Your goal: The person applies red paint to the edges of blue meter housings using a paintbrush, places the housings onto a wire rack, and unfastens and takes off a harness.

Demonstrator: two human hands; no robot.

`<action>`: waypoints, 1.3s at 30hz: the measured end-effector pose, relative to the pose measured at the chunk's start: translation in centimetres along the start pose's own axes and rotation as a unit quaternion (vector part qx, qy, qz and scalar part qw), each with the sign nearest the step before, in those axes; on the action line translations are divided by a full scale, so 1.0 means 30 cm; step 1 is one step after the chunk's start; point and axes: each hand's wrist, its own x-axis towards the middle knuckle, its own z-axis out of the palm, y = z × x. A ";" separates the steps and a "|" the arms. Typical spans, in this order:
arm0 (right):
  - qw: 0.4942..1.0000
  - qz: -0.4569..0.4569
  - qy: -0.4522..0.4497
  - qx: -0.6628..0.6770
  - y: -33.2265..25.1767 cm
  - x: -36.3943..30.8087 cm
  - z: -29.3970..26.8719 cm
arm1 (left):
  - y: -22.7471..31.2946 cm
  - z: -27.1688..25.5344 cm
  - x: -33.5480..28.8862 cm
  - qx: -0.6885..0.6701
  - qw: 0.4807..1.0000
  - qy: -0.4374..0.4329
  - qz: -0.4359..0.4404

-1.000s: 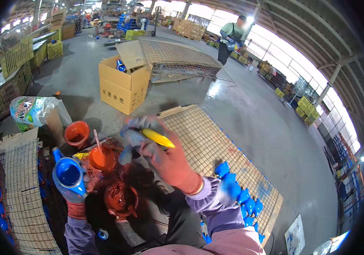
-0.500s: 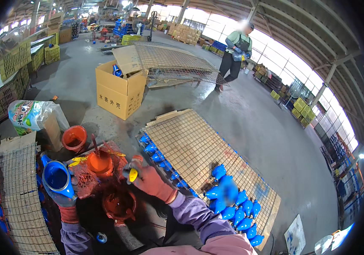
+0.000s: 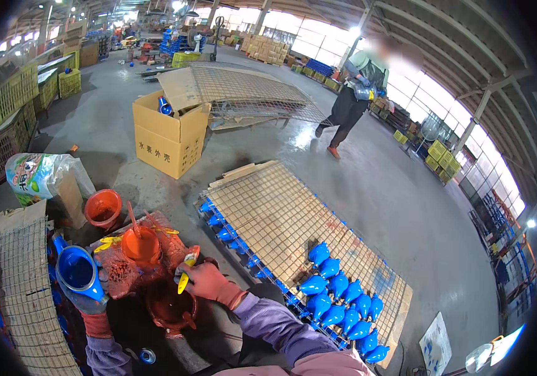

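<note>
Right grip is closed around a yellow-handled tool, seemingly a brush, whose long axis runs from about half past twelve, where a reddish end is shown, to half past six. With twelve taken as the top of the view, the blue housing lies at nine o'clock from it, well apart, and is grasped by the left grip. That housing is tilted, its long axis set from eleven to five o'clock, its round mouth turned up toward the camera. Between the two, at ten o'clock from the right grip, the red cup is placed with a stick in it; at about eight o'clock lies the red pot. The tool is already in the right hand and the housing in the left, so the gap across the cup is judged to matter most. Whether the reddish end is wet cannot be told.

Compared with half a second ago, the right grip is brought lower and closer to the pot, and the tool, then foreshortened, is seen more lengthwise. The housing is still held; the walking co-worker is seen nearer.
</note>
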 end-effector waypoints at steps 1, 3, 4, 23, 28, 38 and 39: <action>1.000 0.001 -0.003 0.012 -0.002 0.001 0.007 | -0.020 0.043 0.018 -0.024 0.999 -0.014 0.022; 1.000 0.002 -0.009 0.016 -0.002 0.005 0.010 | -0.032 0.057 0.026 -0.029 0.998 -0.040 0.049; 1.000 -0.004 -0.017 0.023 -0.018 0.011 0.009 | -0.011 0.031 0.003 -0.027 0.998 -0.040 0.047; 0.997 -0.002 -0.073 0.006 -0.047 0.016 0.016 | 0.028 -0.064 -0.048 -0.095 0.994 0.008 -0.046; 0.997 0.000 -0.074 0.017 -0.038 0.014 0.038 | 0.017 0.001 -0.013 -0.028 0.999 -0.006 0.029; 0.997 0.005 -0.079 0.024 -0.042 0.012 0.026 | 0.029 -0.101 -0.056 0.009 0.998 0.048 0.045; 0.996 0.004 -0.079 0.029 -0.047 0.014 0.021 | 0.037 -0.122 -0.066 0.009 0.998 0.047 0.044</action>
